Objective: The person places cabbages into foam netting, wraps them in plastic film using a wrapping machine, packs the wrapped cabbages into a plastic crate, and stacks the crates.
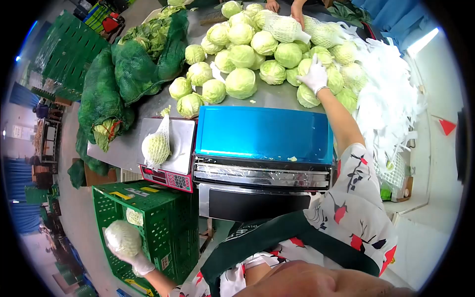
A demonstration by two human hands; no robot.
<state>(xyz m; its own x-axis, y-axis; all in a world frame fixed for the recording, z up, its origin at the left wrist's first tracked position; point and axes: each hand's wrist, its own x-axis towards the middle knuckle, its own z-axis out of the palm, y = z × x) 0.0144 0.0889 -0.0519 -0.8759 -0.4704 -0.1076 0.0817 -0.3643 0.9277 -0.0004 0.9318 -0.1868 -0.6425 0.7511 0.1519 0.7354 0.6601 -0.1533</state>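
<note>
In the head view, my gloved left hand (140, 264) is closed around a cabbage wrapped in clear film (122, 237), beside and above the green crates (173, 210). My gloved right hand (315, 78) reaches into the pile of cabbages (241, 83) with its fingers spread over the heads; I cannot tell how firmly it touches them. A cabbage in white foam netting (156, 148) rests on the scale (184, 133) with the red keypad. Right of the scale stands the film wrapping machine (262, 133) with a blue cover.
Green mesh sacks of cabbage (133, 72) lie at the left of the metal table (156, 105). White foam nets (383, 94) heap up on the right. Another person's hands (298, 12) are at the far edge near netted cabbages (283, 27). Stacked green crates (69, 54) stand behind, at left.
</note>
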